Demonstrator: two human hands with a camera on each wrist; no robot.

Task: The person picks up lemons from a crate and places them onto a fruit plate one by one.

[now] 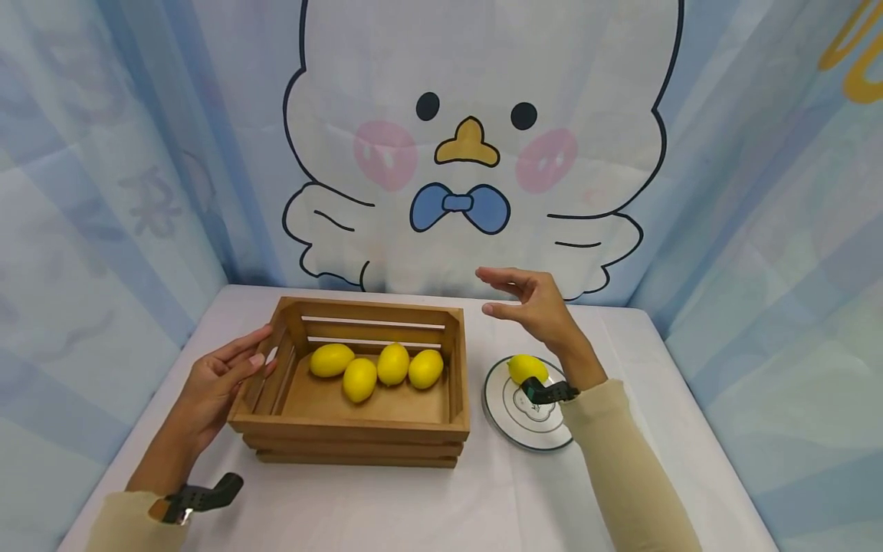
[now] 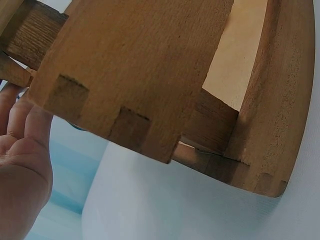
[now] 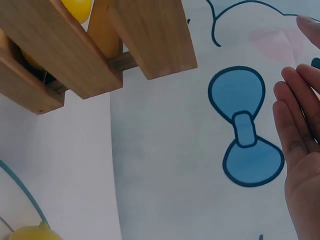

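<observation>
A slatted wooden crate holds several yellow lemons. My left hand grips the crate's left side, thumb and fingers at the slats. In the left wrist view, its fingers reach behind the edge of the wooden crate. My right hand is raised beyond the plate, right of the crate. Its thumb and fingers stand apart with nothing between them. Below the right wrist, one lemon lies on a white plate with a dark rim. The right forearm hides part of the plate.
A white cloth covers the table. Curtains hang behind and on both sides; the back curtain carries a cartoon bird with a blue bow tie. Each wrist wears a dark strap with a camera mount.
</observation>
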